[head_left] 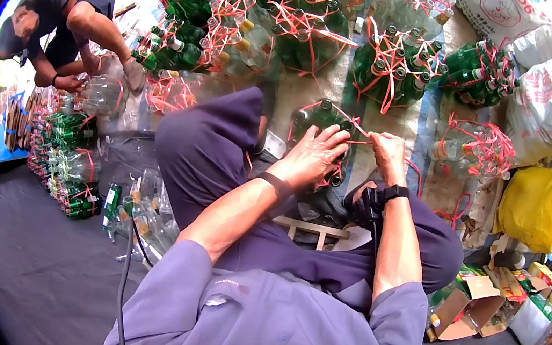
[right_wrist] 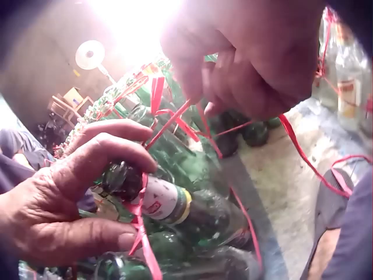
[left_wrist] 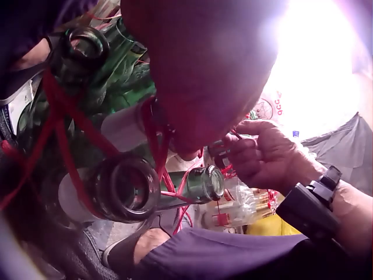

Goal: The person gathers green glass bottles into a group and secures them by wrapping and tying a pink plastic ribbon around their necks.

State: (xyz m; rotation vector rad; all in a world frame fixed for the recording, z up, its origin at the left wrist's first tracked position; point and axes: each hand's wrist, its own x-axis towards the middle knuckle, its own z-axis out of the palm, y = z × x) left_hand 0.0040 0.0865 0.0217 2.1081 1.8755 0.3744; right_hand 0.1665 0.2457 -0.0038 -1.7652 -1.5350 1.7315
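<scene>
A bundle of green glass bottles [head_left: 326, 115], laced together at the necks with red plastic strap, stands between the person's legs. The left hand [head_left: 314, 155] lies over the bundle, its thumb and fingers around the neck of a green bottle [right_wrist: 175, 201] with a white label. Strap [right_wrist: 140, 224] runs down beside that neck, close to the thumb. To the right, the right hand [head_left: 388, 153] pinches a taut red strap [right_wrist: 169, 125] that leads to the bundle. A loose length of strap [right_wrist: 303, 160] trails from under the right hand.
Several tied bottle bundles [head_left: 311, 22] stand ahead. At right are a clear bottle bundle [head_left: 473, 151], white sacks [head_left: 546, 105], a yellow bag [head_left: 532, 205] and cardboard boxes [head_left: 472, 306]. Loose bottles [head_left: 144, 203] lie at left, where another person [head_left: 66, 9] bends over bottles. A cable [head_left: 125, 278] hangs by the left arm.
</scene>
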